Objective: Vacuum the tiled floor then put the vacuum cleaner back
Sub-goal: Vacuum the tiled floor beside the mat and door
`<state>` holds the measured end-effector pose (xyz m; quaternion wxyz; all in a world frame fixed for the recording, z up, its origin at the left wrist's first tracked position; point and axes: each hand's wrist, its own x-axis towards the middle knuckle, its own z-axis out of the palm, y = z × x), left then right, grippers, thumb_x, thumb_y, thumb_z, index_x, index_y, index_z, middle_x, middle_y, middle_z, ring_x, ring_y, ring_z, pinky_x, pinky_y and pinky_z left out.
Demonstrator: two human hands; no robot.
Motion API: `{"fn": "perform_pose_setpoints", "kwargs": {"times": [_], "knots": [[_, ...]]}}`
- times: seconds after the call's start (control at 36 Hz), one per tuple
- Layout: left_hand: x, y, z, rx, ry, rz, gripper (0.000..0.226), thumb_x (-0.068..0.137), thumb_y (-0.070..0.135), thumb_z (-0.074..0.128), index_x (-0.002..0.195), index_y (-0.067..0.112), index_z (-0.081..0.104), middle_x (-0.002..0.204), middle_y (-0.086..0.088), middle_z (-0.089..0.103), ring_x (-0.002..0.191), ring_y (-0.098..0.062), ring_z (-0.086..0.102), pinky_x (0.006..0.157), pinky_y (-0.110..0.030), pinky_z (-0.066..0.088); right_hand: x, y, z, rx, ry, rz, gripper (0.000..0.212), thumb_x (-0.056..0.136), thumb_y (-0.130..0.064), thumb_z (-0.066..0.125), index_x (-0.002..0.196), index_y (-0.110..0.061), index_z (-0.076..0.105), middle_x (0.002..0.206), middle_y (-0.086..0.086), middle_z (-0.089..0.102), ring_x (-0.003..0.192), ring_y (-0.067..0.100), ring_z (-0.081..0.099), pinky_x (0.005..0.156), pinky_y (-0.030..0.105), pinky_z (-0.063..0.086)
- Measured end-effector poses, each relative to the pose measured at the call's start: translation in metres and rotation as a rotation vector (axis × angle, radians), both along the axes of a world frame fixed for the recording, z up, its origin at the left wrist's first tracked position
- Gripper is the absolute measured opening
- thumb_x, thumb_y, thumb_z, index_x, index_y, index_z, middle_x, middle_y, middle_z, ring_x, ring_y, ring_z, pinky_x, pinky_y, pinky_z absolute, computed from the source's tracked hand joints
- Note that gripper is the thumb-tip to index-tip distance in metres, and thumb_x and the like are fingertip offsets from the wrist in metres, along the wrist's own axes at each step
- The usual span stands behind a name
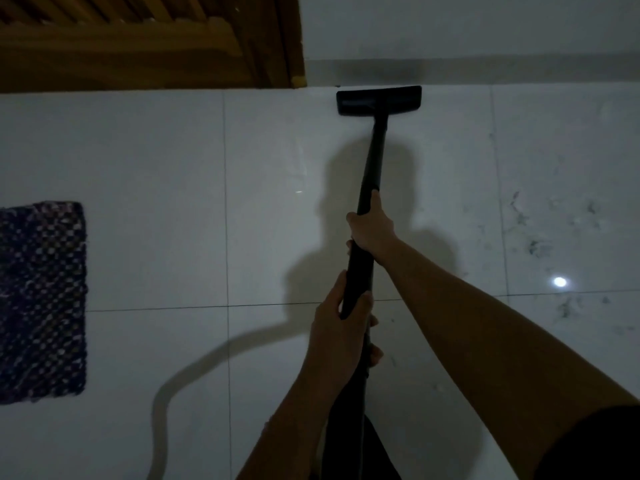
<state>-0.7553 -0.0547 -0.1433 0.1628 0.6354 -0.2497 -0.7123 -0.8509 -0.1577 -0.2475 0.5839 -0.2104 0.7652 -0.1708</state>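
Both hands clenched on the black vacuum wand (372,161): right hand (372,228) higher up the tube, left hand (341,327) lower, near the body. Wand looks rigid and light, probably smooth plastic, so a two-point grip on the shaft suits steering. Floor head (379,100) sits flat on the tiled floor (156,161), well ahead of the hands, touching the wall skirting (519,72), beside the wooden door (138,39). Woven mat (41,299) far left.
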Motion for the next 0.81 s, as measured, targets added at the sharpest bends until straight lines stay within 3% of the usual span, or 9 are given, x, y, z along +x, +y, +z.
{"fn": "perform_pose_setpoints", "kwargs": {"times": [0.22,0.36,0.53,0.61,0.69,0.81], "knots": [[0.043,0.004,-0.004,-0.024,-0.050,0.103,0.047,0.096,0.019,0.049,0.139,0.034,0.036,0.068,-0.006,0.056,0.034,-0.013,0.049,0.034,-0.018,0.042,0.058,-0.008,0.000,-0.006,-0.084,0.093,0.076,0.095,-0.012,0.043,0.151,-0.036,-0.003,0.129,0.022,0.052,0.056,0.019,0.054,0.041,0.024,0.048],[0.066,0.006,-0.010,-0.090,-0.081,0.049,0.027,0.096,0.018,0.048,0.110,0.040,0.041,0.069,-0.005,0.055,0.047,-0.013,0.051,0.041,-0.020,0.044,0.084,-0.008,-0.004,-0.004,-0.077,0.095,0.076,0.095,-0.011,0.042,0.151,-0.036,-0.003,0.133,0.020,0.048,0.058,0.019,0.054,0.046,0.027,0.049],[0.082,0.035,-0.009,-0.094,-0.085,0.069,0.033,0.095,0.018,0.050,0.121,0.038,0.044,0.066,-0.001,0.056,0.045,-0.012,0.051,0.048,-0.028,0.044,0.102,0.020,0.002,-0.015,-0.037,0.100,0.074,0.095,-0.013,0.043,0.152,-0.035,-0.001,0.123,0.019,0.054,0.054,0.018,0.053,0.043,0.025,0.047],[0.090,0.062,-0.009,-0.072,-0.083,0.081,0.040,0.094,0.019,0.052,0.127,0.041,0.044,0.057,0.003,0.057,0.042,-0.014,0.050,0.049,-0.030,0.044,0.109,0.047,0.006,-0.001,-0.026,0.102,0.074,0.095,-0.015,0.043,0.152,-0.035,-0.001,0.113,0.016,0.057,0.052,0.018,0.052,0.040,0.023,0.045],[0.101,0.090,-0.004,-0.048,-0.057,0.096,0.043,0.095,0.018,0.051,0.132,0.037,0.044,0.046,0.007,0.056,0.037,-0.016,0.047,0.045,-0.028,0.043,0.117,0.077,0.010,0.013,-0.034,0.095,0.075,0.095,-0.015,0.043,0.151,-0.037,-0.002,0.116,0.020,0.058,0.053,0.019,0.053,0.043,0.026,0.047],[0.117,0.136,0.010,0.006,-0.065,0.095,0.045,0.094,0.022,0.053,0.132,0.042,0.042,0.053,0.002,0.058,0.037,-0.019,0.049,0.042,-0.027,0.046,0.131,0.127,0.017,0.029,-0.035,0.076,0.076,0.095,-0.015,0.044,0.151,-0.037,-0.001,0.116,0.021,0.058,0.053,0.020,0.053,0.044,0.027,0.048]]}}
